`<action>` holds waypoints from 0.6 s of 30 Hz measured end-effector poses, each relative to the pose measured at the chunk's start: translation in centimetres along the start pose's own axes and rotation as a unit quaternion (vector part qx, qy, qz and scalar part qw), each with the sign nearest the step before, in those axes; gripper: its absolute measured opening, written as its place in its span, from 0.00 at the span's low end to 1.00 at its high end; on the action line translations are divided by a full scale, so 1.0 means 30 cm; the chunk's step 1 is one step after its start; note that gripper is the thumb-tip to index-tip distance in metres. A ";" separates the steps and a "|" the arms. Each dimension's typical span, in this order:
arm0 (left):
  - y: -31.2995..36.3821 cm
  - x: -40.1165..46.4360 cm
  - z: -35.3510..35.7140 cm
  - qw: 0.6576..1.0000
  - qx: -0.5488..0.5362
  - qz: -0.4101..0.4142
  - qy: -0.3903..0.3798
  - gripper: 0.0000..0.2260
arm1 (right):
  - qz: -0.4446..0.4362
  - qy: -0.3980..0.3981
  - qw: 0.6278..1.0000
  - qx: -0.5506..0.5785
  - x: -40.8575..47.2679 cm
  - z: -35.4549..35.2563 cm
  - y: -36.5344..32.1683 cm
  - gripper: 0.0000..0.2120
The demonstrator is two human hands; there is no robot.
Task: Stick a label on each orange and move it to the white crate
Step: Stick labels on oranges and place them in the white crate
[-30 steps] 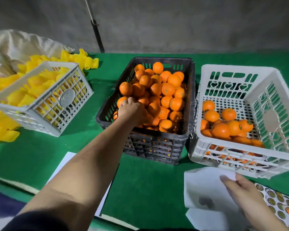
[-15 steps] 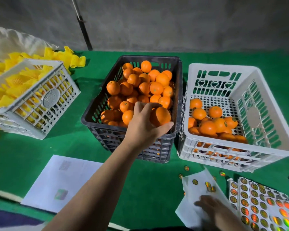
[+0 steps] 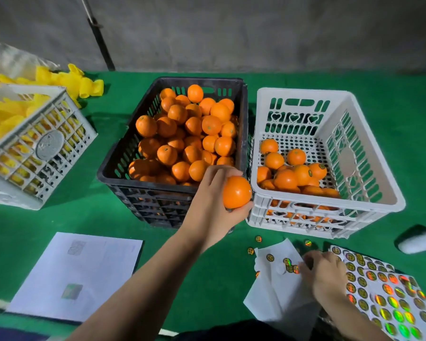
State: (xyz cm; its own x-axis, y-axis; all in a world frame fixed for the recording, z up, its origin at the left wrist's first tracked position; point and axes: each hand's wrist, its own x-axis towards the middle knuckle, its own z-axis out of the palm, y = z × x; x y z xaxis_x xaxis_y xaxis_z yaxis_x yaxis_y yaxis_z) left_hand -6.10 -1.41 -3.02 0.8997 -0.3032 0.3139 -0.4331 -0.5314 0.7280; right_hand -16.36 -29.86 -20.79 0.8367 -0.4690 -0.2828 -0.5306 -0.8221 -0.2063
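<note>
Left hand (image 3: 213,205): fingers and thumb curled round one round, glossy orange (image 3: 236,191), held in the air over the gap between the two middle crates, level with their near rims.

Right hand (image 3: 324,271): lies palm down at the near right, fingertips on a crumpled white backing paper (image 3: 278,294) among loose round labels; whether it pinches a label cannot be told.

Black slotted plastic crate (image 3: 123,168): centre of the green felt table cover (image 3: 59,217), heaped with unlabelled oranges.

White perforated plastic crate (image 3: 327,205): just right of the black one, almost touching it; holds a shallow layer of oranges gathered in its near left part, at least two showing a small dark label.

Sheet of round holographic stickers (image 3: 389,301): near right corner, partly under the right wrist.

Loose stickers: a few lie on the green cover between the white crate and the backing paper.

White printed paper sheet (image 3: 76,276): flat, near left.

Grey lattice plastic crate (image 3: 42,153): far left, tilted, filled with yellow foam fruit sleeves (image 3: 8,116); more sleeves lie behind it.

Dark pole (image 3: 101,43): leans against the grey wall at the far side.
</note>
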 end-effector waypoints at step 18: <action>0.084 -0.109 0.029 0.914 -0.247 -0.259 -0.189 0.35 | -0.299 -0.079 0.854 0.419 -0.117 -0.542 -0.214 0.06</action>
State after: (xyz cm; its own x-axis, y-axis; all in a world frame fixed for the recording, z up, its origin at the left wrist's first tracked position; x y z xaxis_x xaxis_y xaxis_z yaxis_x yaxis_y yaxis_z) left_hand -10.17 -2.44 -2.74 0.8539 -0.4128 -0.3170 0.2079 -0.2878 0.9348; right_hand -13.67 -28.17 -3.24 0.9984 0.0566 -0.0013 0.0186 -0.3488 -0.9370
